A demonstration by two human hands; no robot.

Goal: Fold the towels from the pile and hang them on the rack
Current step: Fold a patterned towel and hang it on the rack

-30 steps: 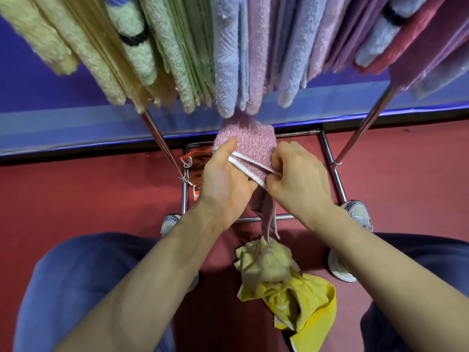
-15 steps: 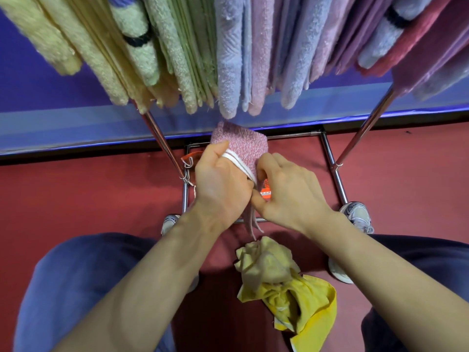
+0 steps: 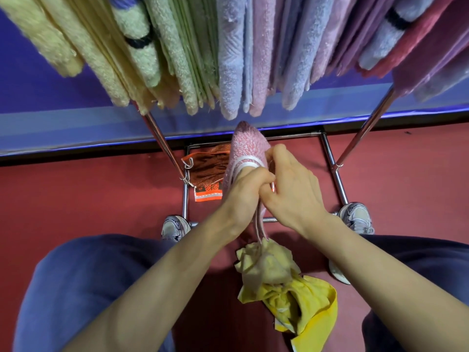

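Nearest, between the knees, a yellow towel (image 3: 291,288) lies crumpled on the red floor (image 3: 88,199). Above it both hands meet on a pink towel (image 3: 247,146) with white edging, folded narrow and held upright. The left hand (image 3: 245,193) is fisted around its lower part; the right hand (image 3: 291,189) pinches the edging beside it, fingers curled close. Behind them an orange cloth (image 3: 206,174) lies inside the rack (image 3: 162,143) base. Farthest, hung towels (image 3: 233,59) in cream, green, blue, pink and purple crowd the rack's top, just above the pink towel's tip.
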